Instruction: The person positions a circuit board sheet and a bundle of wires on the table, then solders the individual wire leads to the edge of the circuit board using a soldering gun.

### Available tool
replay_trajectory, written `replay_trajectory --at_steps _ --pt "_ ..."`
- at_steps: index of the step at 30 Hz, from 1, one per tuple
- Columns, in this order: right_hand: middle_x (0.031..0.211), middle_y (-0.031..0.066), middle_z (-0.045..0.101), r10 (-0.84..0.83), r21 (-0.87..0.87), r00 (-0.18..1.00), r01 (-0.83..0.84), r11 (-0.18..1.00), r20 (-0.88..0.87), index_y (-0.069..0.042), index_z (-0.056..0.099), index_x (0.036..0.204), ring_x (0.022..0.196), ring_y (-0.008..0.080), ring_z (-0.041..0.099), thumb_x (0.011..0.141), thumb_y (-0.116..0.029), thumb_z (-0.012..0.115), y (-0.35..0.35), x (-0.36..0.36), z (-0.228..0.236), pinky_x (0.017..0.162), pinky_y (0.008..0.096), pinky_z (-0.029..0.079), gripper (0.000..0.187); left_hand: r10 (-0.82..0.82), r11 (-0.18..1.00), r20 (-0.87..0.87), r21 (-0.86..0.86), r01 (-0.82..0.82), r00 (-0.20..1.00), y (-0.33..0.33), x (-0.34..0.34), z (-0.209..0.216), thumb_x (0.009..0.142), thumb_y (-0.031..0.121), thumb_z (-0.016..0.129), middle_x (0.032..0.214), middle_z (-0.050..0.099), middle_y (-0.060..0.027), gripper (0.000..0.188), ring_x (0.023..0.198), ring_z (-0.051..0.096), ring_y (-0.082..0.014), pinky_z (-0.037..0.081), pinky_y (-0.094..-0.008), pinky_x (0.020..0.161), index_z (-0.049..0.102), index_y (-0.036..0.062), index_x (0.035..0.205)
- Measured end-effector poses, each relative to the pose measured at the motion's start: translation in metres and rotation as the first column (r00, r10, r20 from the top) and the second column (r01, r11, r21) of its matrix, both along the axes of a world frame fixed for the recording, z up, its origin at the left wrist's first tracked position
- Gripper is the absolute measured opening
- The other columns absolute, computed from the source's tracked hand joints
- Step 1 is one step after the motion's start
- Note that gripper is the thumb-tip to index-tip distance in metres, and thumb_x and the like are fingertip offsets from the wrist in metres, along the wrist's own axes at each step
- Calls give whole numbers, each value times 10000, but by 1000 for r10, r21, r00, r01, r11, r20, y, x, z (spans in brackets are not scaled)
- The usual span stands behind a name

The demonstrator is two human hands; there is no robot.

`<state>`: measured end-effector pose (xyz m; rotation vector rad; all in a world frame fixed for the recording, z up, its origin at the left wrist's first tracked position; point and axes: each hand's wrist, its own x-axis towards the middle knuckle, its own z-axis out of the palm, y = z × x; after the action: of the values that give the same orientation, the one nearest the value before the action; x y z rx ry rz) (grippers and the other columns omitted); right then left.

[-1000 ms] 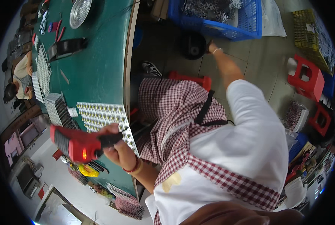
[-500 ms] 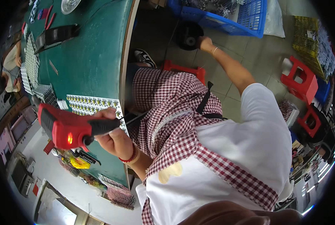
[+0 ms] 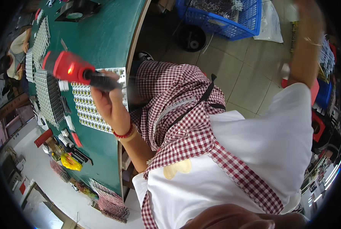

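Observation:
My left hand (image 3: 108, 108), with a red bracelet at the wrist, is closed around the black handle of a red and black gun-shaped tool (image 3: 65, 68). An orange lamp glows on its red body, and motion blurs it slightly. Just beyond the hand, a white sheet (image 3: 90, 108) with rows of small yellowish pieces lies on the green table (image 3: 101, 152). My right arm reaches far out to the upper right. The right hand (image 3: 307, 5) is smeared and partly cut off by the picture's edge, so its fingers do not show clearly.
Larger grids of pieces (image 3: 48, 97) and a yellow bag (image 3: 71, 162) lie on the table. A black round container (image 3: 191, 39) and a blue crate (image 3: 231, 28) with silvery sprigs stand on the floor. Another person (image 3: 19, 49) sits beyond the table.
My right hand has left the black round container and swung far to the right. The left hand has moved up in the picture with the gun-shaped tool, uncovering more of the sheet.

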<state>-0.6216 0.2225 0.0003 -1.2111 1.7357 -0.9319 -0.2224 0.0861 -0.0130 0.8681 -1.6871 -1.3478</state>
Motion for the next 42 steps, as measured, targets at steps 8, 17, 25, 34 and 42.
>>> replay_trajectory --at_steps 8,17,25,34,42 --pt "744 41 597 -321 128 818 427 895 -477 -50 592 928 653 141 549 807 -243 578 183 -75 23 572 288 429 229 -179 977 -106 -134 164 978 -15 -10 0 885 65 524 1057 543 -88 374 956 519 -148 412 -277 876 425 -27 1234" --pt "888 60 618 -307 346 464 863 369 -831 -62 557 1097 786 181 578 839 -253 564 440 -149 -48 656 324 459 321 -265 955 -145 -177 239 953 -11 -16 4 881 111 568 1043 546 -71 309 922 505 -126 404 -248 816 437 -5 1136" --pt "1017 76 637 -631 606 652 720 340 -420 -74 527 1247 904 216 603 869 -262 553 439 -78 -218 731 357 485 424 -263 950 -72 -192 245 962 -12 -2 -5 879 56 555 1040 549 -82 331 904 513 -129 421 -243 812 442 -7 1183" --pt "964 54 656 -173 5 976 174 985 129 -30 610 1084 873 145 614 895 -366 553 139 15 -92 735 272 484 389 -192 950 53 -241 199 980 -6 -32 -18 852 101 635 955 587 -63 258 816 532 -118 443 -252 747 487 11 1043" --pt "1164 173 565 395 -117 881 -377 919 261 42 427 1284 1099 235 545 902 -346 554 -4 207 -20 906 295 439 559 -65 880 340 -423 214 938 0 -62 -30 809 71 609 860 573 -147 261 749 538 -267 443 -328 677 525 7 1048"
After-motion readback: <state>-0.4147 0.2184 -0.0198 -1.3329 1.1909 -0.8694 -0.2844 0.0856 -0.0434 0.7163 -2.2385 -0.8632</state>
